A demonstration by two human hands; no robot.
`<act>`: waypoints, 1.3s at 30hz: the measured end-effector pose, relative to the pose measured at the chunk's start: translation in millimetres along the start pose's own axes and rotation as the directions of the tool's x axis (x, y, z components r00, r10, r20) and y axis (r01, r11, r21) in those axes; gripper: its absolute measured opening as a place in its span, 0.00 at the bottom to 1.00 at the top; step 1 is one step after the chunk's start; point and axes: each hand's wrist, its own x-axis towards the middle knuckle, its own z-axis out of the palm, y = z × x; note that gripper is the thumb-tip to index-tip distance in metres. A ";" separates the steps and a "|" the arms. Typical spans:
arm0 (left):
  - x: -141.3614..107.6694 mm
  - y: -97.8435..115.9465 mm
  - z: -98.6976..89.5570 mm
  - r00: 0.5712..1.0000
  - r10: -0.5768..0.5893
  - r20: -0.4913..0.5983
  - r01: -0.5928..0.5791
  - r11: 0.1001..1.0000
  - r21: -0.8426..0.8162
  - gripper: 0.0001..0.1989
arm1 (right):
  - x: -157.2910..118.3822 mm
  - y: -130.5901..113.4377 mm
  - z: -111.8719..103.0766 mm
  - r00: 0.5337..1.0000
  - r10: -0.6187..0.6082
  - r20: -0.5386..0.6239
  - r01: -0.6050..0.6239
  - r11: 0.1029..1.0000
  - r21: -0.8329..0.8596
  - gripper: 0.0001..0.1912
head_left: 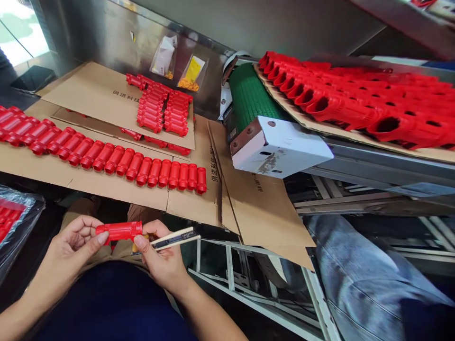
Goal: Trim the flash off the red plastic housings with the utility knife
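Observation:
A ribbed red plastic tube (120, 230) lies level in front of my body. My left hand (73, 248) pinches its left end between thumb and fingers. Closed around a cutter knife (177, 238) with a pale handle and black label, my right hand (165, 263) is at the tube's right end. The knife's handle points out to the right; its blade cannot be made out. A small yellow part shows by my right thumb, partly hidden. Beyond my hands, a long row of similar red tubes (113, 158) lies side by side on cardboard (188, 208).
More red tubes (163, 106) lie on a stacked cardboard sheet. Two small plastic bags (193, 73) with yellow pieces lie behind. At right, a green conveyor belt (252, 94) carries many red fittings (355, 104). A phone (33, 79) lies far left. A person's jeans-clad leg (362, 265) is at right.

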 end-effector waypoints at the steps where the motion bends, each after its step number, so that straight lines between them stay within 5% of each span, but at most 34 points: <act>1: 3.1 -0.8 0.4 0.999 -0.036 0.036 0.037 0.999 -0.023 0.22 | 0.3 0.1 -1.1 0.996 -0.085 0.010 0.086 0.994 -0.071 0.15; 5: 17.1 1.2 4.6 0.960 -0.257 0.111 0.271 0.952 -0.142 0.27 | 3.3 -0.8 -6.7 0.890 -0.444 0.104 0.456 0.860 -0.230 0.11; 9: 17.2 5.3 5.1 0.944 -0.291 0.153 0.318 0.928 -0.195 0.31 | 5.3 -0.7 -11.1 0.833 -0.547 0.082 0.546 0.788 -0.284 0.08; 12: 2.7 6.0 2.8 0.967 -0.163 0.195 0.205 0.954 -0.218 0.26 | 5.2 0.7 -12.3 0.830 -0.553 0.069 0.542 0.771 -0.334 0.06; 15: -7.5 1.8 -1.0 0.998 0.017 0.066 -0.010 0.994 -0.108 0.15 | 4.8 2.6 -11.0 0.841 -0.540 0.045 0.517 0.774 -0.366 0.03; 20: -5.2 -6.9 -4.6 0.947 0.317 0.058 -0.317 0.948 -0.018 0.12 | 4.0 3.6 -7.1 0.909 -0.416 -0.021 0.387 0.861 -0.330 0.03; 23: -0.9 -4.7 -5.9 0.969 0.245 0.014 -0.244 0.969 -0.019 0.08 | 4.4 2.4 -7.0 0.927 -0.374 0.005 0.360 0.888 -0.285 0.06; 27: 8.3 2.0 -10.4 0.991 0.102 -0.083 -0.100 0.995 0.030 0.16 | 6.1 1.5 -8.4 0.952 -0.300 0.054 0.305 0.930 -0.205 0.08; 35: 10.6 22.1 7.7 0.981 0.132 0.145 -0.171 0.938 0.303 0.22 | 8.6 0.5 -5.0 0.970 -0.219 0.103 0.235 0.954 -0.188 0.08; 39: 10.3 25.2 6.7 0.968 0.087 0.236 -0.152 0.950 0.273 0.21 | 9.2 -2.0 -5.8 0.971 -0.220 0.089 0.235 0.950 -0.206 0.10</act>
